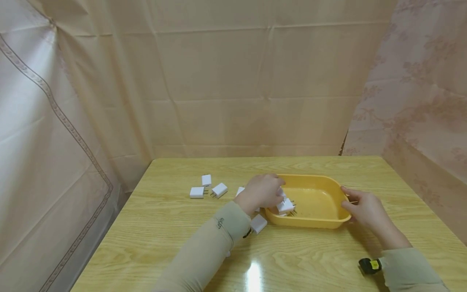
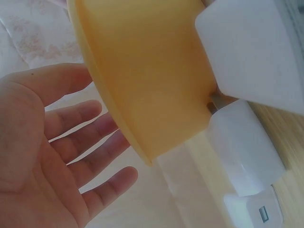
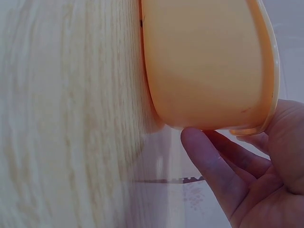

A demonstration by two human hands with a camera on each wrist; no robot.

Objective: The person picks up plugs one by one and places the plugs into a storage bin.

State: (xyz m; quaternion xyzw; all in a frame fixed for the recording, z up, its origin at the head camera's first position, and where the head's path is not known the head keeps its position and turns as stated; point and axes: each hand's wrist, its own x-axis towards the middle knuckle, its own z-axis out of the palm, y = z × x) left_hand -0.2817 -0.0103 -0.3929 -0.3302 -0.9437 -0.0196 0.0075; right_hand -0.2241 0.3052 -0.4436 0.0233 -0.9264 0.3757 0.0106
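Observation:
A yellow plastic basin [image 1: 313, 222] stands at the table's right middle. White charger plugs [image 1: 285, 206] with metal prongs lie in its left end. My left hand [image 1: 260, 190] is over that end, and in the left wrist view its fingers [image 2: 109, 190] are spread and slightly bent beside the basin's rim [image 2: 118, 123], holding nothing. With thumb and fingers, my right hand [image 1: 370, 213] grips the basin's right end at the rim. More charger plugs [image 2: 247, 147] lie outside the basin, close to its left wall.
Several loose white charger plugs [image 1: 219, 190] are scattered to the left on the wood-grain table [image 1: 146, 235]. Another plug [image 1: 258, 224] lies by the basin's near left corner. Beige cloth [image 1: 219, 81] hangs behind the table, with patterned cloth at both sides.

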